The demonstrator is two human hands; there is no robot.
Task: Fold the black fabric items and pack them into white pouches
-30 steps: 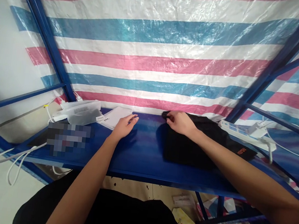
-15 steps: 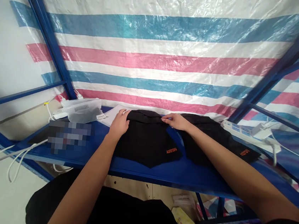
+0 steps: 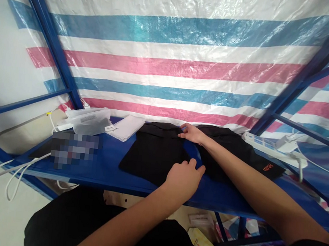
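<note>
A black garment (image 3: 155, 153) lies on the blue shelf (image 3: 106, 171), a folded band along its top edge. My right hand (image 3: 192, 134) is at the right end of that band, thumb and fingers closed on the cloth. Over the lower right part of the same garment is my left hand (image 3: 183, 180), back upward and fingers curled onto the fabric, covering the corner with its fingertips partly hidden. A second black garment (image 3: 216, 156) with orange lettering (image 3: 267, 167) lies to the right, partly beneath my right forearm.
White papers (image 3: 128, 128) and a translucent plastic box (image 3: 92, 121) stand left of the garment. A white power strip (image 3: 268, 145) with plugs is at the right. Blue posts (image 3: 48, 36) and striped sheeting (image 3: 170, 65) bound the back. White cables (image 3: 23, 167) hang over the left.
My left hand has moved from the garment's upper left corner down to its lower right, covering its orange lettering. The garment's lower left side now spreads further left. My right hand has barely moved.
</note>
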